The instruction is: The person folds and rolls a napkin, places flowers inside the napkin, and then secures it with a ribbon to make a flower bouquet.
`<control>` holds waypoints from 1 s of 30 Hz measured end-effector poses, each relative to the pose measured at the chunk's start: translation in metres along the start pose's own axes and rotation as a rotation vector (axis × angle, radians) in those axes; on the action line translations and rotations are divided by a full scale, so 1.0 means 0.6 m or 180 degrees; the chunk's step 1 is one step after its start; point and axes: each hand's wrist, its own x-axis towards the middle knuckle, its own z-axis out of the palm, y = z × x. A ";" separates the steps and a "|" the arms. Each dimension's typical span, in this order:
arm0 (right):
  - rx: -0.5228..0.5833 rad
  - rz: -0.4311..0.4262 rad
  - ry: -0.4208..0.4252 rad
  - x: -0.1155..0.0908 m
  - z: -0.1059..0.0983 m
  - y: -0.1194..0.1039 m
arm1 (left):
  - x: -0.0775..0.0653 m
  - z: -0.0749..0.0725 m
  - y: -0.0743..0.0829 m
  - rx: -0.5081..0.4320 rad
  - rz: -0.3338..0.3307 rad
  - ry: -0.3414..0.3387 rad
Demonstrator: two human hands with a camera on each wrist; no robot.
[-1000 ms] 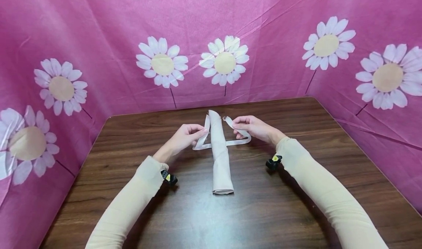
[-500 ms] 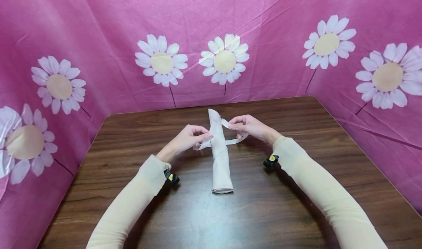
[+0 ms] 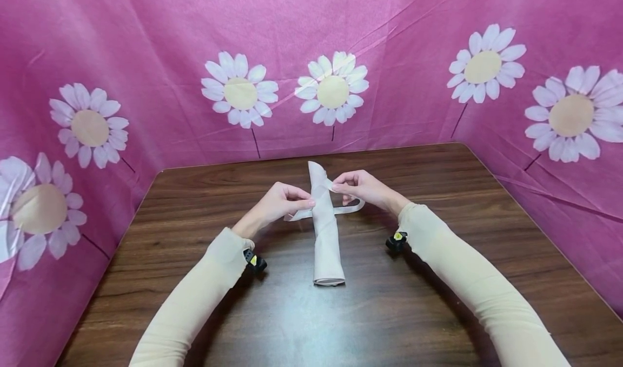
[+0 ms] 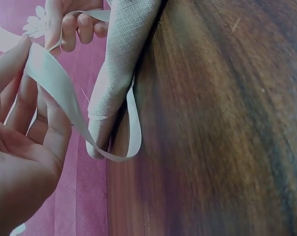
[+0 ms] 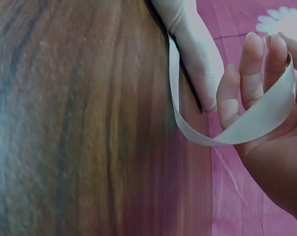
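Observation:
A rolled off-white cloth [image 3: 327, 242] lies lengthwise on the table, its near end showing folded layers. A white ribbon [image 3: 346, 209] runs under the roll and comes up on both sides. On the left, my left hand [image 3: 284, 200] pinches one ribbon end between thumb and fingers, its fingertips right at the roll's edge. My right hand [image 3: 365, 186] pinches the other end close to the roll's right side. In the left wrist view the ribbon [image 4: 60, 86] hangs in a loop from the fingers. The right wrist view shows the ribbon [image 5: 261, 118] curving across the right palm.
The brown wooden table [image 3: 219, 313] reaches to a pink cloth backdrop [image 3: 170, 32] printed with white daisies. Black wrist cameras [image 3: 255, 261] sit at both cream sleeves [image 3: 194, 297].
Both hands have moved inward toward the roll, each carrying its ribbon end. The right ribbon end now overlaps the roll's upper part, and the left hand's fingertips have reached its edge.

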 end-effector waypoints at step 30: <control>-0.0229 -0.0325 -0.0163 0.013 0.038 -0.011 | 0.008 0.000 0.001 0.0042 -0.0323 0.0230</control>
